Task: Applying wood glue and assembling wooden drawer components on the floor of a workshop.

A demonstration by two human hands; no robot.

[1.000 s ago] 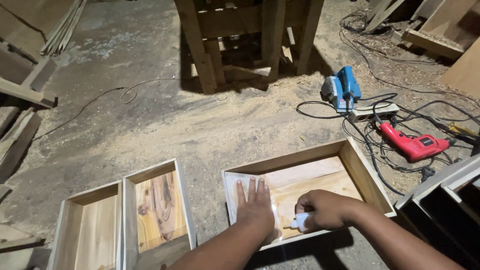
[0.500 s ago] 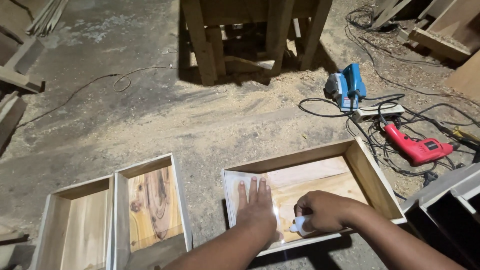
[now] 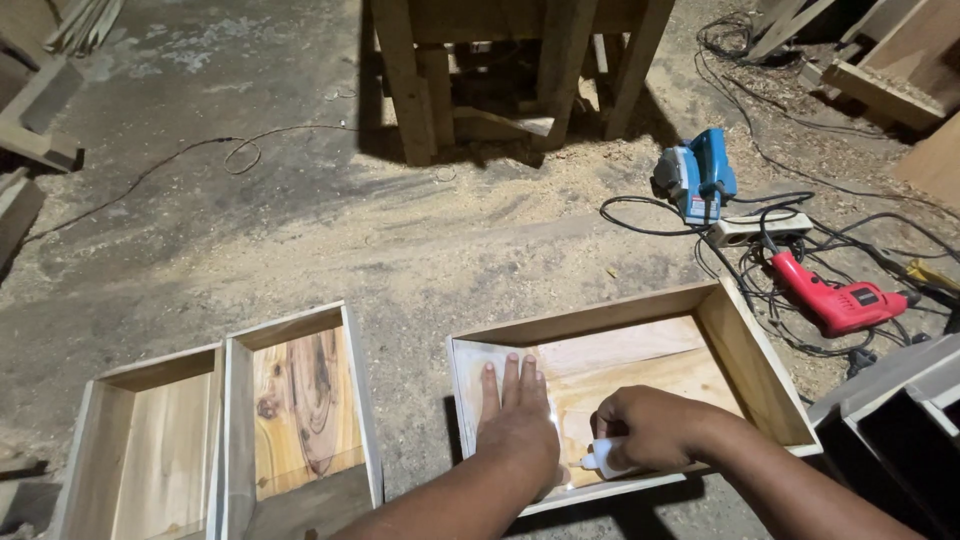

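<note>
A shallow wooden drawer box (image 3: 740, 350) lies on the sawdust-covered floor in front of me. Inside it, at the left end, my left hand (image 3: 515, 415) presses flat, fingers together, on a pale sheet (image 3: 480, 360) lying on the plywood bottom. My right hand (image 3: 650, 425) is closed around a small white squeeze bottle (image 3: 603, 458), its nozzle pointing left toward the edge of that sheet, close to my left hand.
Two more open wooden boxes (image 3: 295, 400) lie side by side at the lower left. A blue power planer (image 3: 698, 175), a power strip (image 3: 760, 228), a red drill (image 3: 835, 298) and tangled cords lie at the right. A wooden workbench's legs (image 3: 410, 80) stand behind.
The view has shifted slightly, so the boxes sit a little further right in frame. Both hands stay in the same place inside the drawer box.
</note>
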